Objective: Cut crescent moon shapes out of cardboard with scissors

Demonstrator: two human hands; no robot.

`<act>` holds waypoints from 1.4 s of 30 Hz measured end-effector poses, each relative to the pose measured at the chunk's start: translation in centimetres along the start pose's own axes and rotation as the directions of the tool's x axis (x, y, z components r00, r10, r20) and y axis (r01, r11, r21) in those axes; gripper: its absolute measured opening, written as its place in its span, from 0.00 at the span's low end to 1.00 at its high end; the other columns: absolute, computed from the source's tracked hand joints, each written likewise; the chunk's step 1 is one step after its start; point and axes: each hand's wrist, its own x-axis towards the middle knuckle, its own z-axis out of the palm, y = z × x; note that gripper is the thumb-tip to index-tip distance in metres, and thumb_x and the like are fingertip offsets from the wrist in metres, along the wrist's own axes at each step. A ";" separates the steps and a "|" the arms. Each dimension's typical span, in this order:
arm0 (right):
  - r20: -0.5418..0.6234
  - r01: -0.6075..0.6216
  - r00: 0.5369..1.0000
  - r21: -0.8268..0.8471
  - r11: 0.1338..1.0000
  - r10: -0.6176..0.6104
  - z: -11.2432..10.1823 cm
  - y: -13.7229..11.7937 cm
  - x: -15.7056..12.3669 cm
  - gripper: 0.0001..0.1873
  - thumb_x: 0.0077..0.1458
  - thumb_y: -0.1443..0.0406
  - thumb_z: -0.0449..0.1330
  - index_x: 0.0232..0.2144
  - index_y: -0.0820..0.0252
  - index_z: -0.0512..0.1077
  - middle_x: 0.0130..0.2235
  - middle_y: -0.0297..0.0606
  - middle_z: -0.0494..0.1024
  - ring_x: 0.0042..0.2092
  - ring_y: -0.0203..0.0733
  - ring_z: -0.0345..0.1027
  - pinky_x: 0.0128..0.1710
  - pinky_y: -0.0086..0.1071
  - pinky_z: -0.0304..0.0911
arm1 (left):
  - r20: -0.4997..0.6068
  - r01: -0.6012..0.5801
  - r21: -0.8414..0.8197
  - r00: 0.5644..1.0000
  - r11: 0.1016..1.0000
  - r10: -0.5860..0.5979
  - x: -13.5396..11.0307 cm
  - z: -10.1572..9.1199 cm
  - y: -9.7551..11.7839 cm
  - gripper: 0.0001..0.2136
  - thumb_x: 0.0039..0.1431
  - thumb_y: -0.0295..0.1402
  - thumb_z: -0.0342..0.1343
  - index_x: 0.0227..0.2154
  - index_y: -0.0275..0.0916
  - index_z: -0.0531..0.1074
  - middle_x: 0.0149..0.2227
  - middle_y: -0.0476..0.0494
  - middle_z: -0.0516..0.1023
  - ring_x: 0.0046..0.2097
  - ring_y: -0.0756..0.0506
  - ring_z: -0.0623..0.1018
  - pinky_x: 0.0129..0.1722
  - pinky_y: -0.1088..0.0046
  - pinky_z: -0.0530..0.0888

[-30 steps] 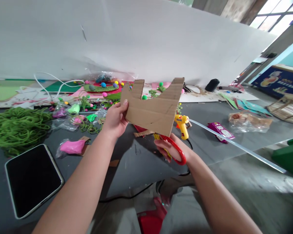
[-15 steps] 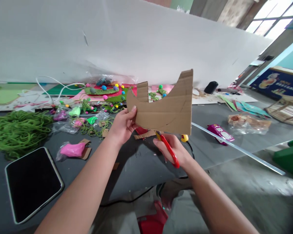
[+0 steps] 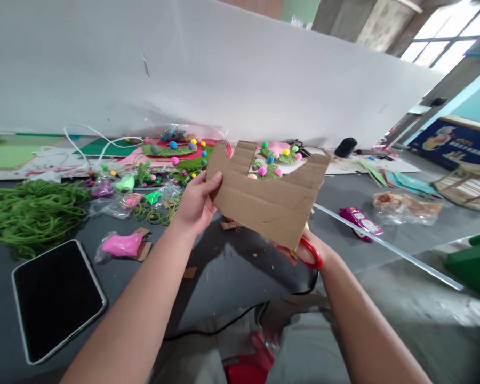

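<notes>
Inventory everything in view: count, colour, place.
Table: 1, grey, centre
Cardboard piece: 1, brown, centre
Scissors: 1, red-handled, at cardboard piece's lower right
Cord heap: 1, green, table's left
Tablet-like device: 1, black, front left
Wrapped lump: 1, pink, beside device
Pompoms: many, mixed, table's back
Packet: 1, purple, table's right
Long strip: 1, translucent, right
Cardboard scraps: several, brown, table
Panel: 1, white, behind table
Left hand: 1, bare, holding cardboard piece
Right hand: 1, bare, holding scissors

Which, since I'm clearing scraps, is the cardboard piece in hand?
The big notched cardboard piece, one end gripped by the left hand; small scraps lie on the table.
</notes>
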 end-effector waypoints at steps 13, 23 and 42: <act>-0.064 0.014 0.998 0.230 0.973 0.001 -4.0 -1.0 -0.7 0.22 0.63 0.49 0.59 0.24 0.56 0.68 0.16 0.28 0.62 0.15 0.35 0.57 0.16 0.30 0.54 | 0.084 -0.520 0.567 0.808 0.639 0.583 1.6 -2.0 -0.3 0.20 0.63 0.47 0.65 0.51 0.40 0.81 0.52 0.38 0.85 0.54 0.37 0.83 0.58 0.57 0.78; 0.374 -0.157 0.926 0.258 0.953 0.051 -0.3 -3.5 -2.9 0.34 0.70 0.37 0.48 0.32 0.59 0.70 0.24 0.31 0.68 0.21 0.34 0.63 0.23 0.30 0.61 | 0.276 -0.614 0.771 0.561 0.169 0.780 0.2 -0.8 -0.4 0.19 0.72 0.46 0.54 0.58 0.42 0.75 0.53 0.39 0.83 0.56 0.39 0.81 0.60 0.58 0.77; -0.011 0.019 1.000 0.287 0.958 -0.017 -0.6 -4.1 -2.3 0.29 0.70 0.41 0.52 0.30 0.58 0.70 0.21 0.31 0.67 0.20 0.35 0.63 0.22 0.31 0.59 | 0.040 -0.541 0.631 0.738 0.555 0.674 0.0 -0.4 1.4 0.19 0.64 0.46 0.66 0.55 0.45 0.81 0.58 0.44 0.82 0.65 0.36 0.76 0.69 0.57 0.70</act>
